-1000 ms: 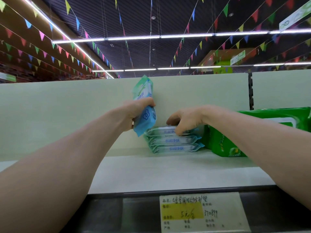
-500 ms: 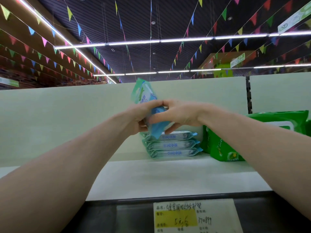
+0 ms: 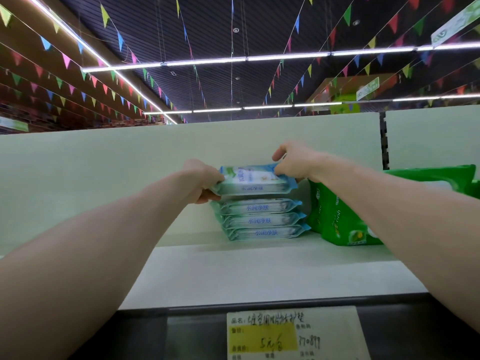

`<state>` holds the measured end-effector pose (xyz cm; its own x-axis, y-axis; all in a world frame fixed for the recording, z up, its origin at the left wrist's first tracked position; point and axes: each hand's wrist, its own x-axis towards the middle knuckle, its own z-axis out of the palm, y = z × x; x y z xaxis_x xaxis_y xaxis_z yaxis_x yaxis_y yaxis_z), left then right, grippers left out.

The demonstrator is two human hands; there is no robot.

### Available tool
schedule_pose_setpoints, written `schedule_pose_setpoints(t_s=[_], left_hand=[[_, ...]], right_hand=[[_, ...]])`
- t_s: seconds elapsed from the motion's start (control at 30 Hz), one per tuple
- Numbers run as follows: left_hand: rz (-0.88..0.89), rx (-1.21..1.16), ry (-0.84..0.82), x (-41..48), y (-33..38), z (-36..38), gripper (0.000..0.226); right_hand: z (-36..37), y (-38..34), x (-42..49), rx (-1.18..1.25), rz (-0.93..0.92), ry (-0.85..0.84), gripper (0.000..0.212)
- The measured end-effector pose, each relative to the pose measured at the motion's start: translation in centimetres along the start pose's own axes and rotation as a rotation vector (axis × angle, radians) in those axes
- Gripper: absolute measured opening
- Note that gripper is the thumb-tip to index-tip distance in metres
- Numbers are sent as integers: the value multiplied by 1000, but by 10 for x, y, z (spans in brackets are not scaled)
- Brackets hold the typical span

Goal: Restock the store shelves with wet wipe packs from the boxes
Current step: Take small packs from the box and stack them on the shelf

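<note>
At the back of the pale flat shelf board, close to the pale upright back panel, the placing step was in hand; a soft blue-and-white plastic wet wipe pack was held level and flat over a stack of three matching packs, lined up with it edge for edge. Whether the pack already rested on the stack could not be told; only a thin shadowed line showed between them.

The left hand gripped the pack's left end, fingers curled over the top and thumb tucked beneath; the right hand pinched the far right corner from above, fingers bent onto the wrapper. So the pack lay between the two hands, held at both ends, with neither hand loosened from it.

The next move, as I judged it, called for little: settle the pack squarely on the stack, slip the left thumb out from under without dragging the packs below, then let go on both sides; the wrappers looked slick, so a sideways tug might skew the pile.

Just beside the stack on the right stood bulky green wipe packs — near enough to crowd the right hand; a handwritten white-and-yellow price label hung on the shelf's front edge.
</note>
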<state>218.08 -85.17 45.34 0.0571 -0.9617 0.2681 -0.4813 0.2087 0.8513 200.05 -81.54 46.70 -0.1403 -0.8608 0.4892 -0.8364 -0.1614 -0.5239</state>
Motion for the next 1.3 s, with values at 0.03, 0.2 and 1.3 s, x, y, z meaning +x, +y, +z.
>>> schedule_pose_setpoints(t_s=[0.03,0.2,1.3], left_hand=[[-4,51,-3,-2,-1,2,14],[64,277,-15,-6,-5,11,20],[-46,216,-445,-12,-32,14,20]], right_hand=[[2,1,0,-71,-9,-10,33],[2,-6,-11,-329,-147,-92,26],[16,-8,-31,-695,-163,-276,46]])
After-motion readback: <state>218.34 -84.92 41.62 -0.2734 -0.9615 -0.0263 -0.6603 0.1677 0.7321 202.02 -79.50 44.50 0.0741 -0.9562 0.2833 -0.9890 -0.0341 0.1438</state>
